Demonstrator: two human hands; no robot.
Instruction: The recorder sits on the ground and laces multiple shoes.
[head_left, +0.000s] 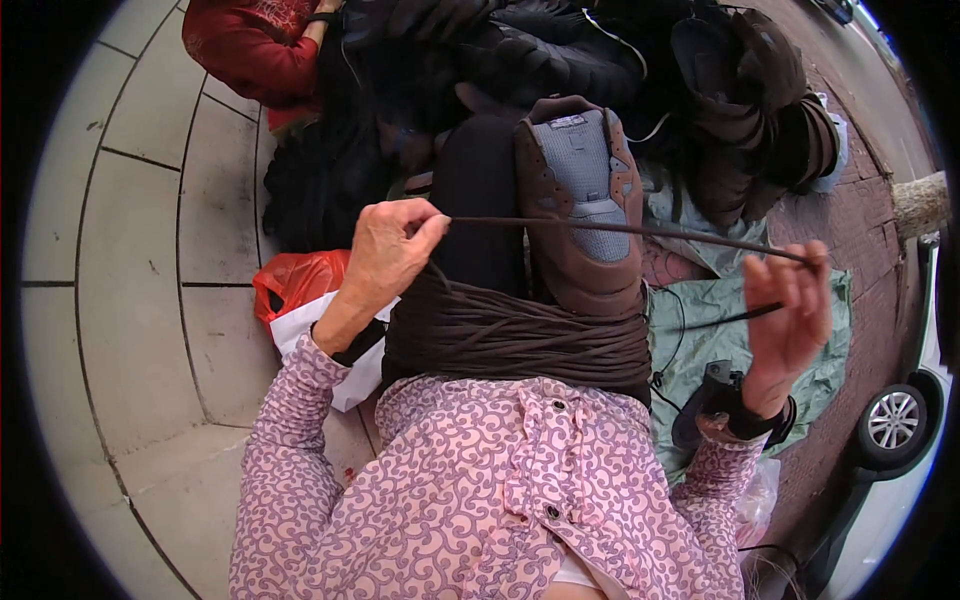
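A dark brown shoelace point(620, 229) is stretched between my two hands, crossing just above a brown shoe upper point(590, 265) with a grey tongue. The upper lies on my lap, its toe toward me, and no lace shows in its eyelets. My left hand point(385, 252) pinches one end of the lace between thumb and fingers. At the right my right hand point(790, 305) is raised, with the lace caught between its fingers and a tail hanging below. A thick bundle of dark brown laces point(510, 335) lies across my thighs.
Dark shoes point(500, 60) are heaped ahead, with brown shoe uppers point(765, 120) at the far right. A green sheet point(715, 350) covers paving on my right. A red plastic bag point(300, 280) sits at my left. Another person's red sleeve point(250, 45) shows at top left; a car wheel point(893, 422) stands right.
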